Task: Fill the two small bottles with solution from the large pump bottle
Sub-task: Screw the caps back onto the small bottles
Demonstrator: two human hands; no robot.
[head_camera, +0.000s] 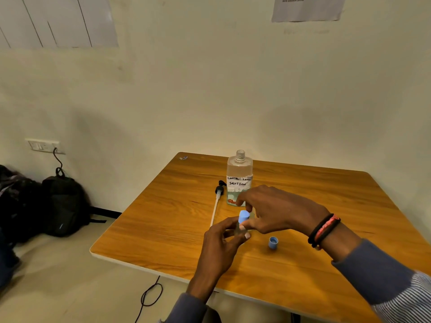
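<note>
My left hand [221, 243] grips a small clear plastic bottle [238, 230] over the wooden table [326, 276]. My right hand [277, 210] pinches its light blue round cap [244, 215]. Just beyond stands the large clear labelled bottle [239, 176], uncapped, with its black pump [218, 193] lying to the left. A loose blue cap [272, 242] sits near right.

Tabletop [326, 194] runs open right of the large bottle [239, 170], pump [218, 191] lying just left, loose cap [272, 242] nearer, front-right.

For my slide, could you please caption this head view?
Left hand holds small bottle, right hand pinches its blue cap; large bottle open, pump beside.
</note>
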